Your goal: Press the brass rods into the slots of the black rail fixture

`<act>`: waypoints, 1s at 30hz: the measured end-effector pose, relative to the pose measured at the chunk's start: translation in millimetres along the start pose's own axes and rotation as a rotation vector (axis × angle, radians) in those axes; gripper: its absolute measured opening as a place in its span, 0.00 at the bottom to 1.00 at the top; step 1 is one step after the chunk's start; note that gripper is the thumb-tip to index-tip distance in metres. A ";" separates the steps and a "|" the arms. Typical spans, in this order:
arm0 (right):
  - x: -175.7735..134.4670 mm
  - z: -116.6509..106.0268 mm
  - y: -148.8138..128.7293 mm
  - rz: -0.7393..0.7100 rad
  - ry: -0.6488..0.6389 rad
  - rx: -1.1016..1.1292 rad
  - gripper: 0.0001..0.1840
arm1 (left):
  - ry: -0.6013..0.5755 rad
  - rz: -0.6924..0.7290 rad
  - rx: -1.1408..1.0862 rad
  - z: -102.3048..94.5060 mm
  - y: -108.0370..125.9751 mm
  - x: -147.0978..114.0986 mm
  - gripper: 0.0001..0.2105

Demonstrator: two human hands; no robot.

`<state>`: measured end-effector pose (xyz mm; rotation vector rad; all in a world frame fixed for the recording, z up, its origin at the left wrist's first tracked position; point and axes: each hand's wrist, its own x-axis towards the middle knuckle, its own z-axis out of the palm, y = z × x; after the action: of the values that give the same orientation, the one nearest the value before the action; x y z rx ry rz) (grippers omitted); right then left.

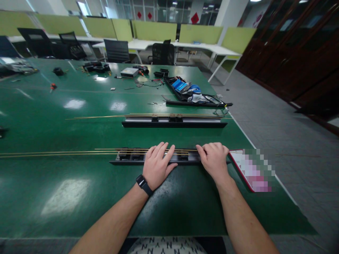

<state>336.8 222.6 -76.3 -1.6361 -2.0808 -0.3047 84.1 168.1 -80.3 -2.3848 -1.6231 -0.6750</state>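
Note:
Across the near green table lies a long black channel-shaped rail (132,162) with dark blocks (136,153) inside it. Several thin brass-coloured rods (66,153) run along its top and reach far out past its left end. My left hand (159,160), with a black watch on the wrist, rests with fingers stretched over the rods and the rail's middle. At the rail's right end, my right hand (215,158) has its fingers curled around a thin rod; its fingertips are partly hidden. A red-edged flat item (239,160), partly blurred out, lies just right of that hand.
Farther back, a second black rail (174,124) with brass rods lies parallel. Behind it are a black bar (198,104) and a black tray (173,88) with cables and blue parts. A white box (129,72) stands farther off. The table's right edge (254,145) slants past the red-edged item.

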 end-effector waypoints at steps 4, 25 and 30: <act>-1.1 1.6 1.2 -0.005 0.004 0.052 0.24 | -0.002 -0.002 -0.001 0.4 0.2 0.1 0.28; -0.1 1.2 0.0 -0.008 -0.014 0.012 0.26 | -0.004 0.000 0.006 0.7 -0.8 -0.3 0.29; 0.1 1.1 0.8 0.004 -0.003 -0.015 0.27 | -0.004 -0.001 0.000 0.3 -0.4 -0.5 0.28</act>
<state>337.3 223.4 -77.3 -1.6504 -2.0816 -0.3169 83.7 168.0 -80.9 -2.3865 -1.6257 -0.6709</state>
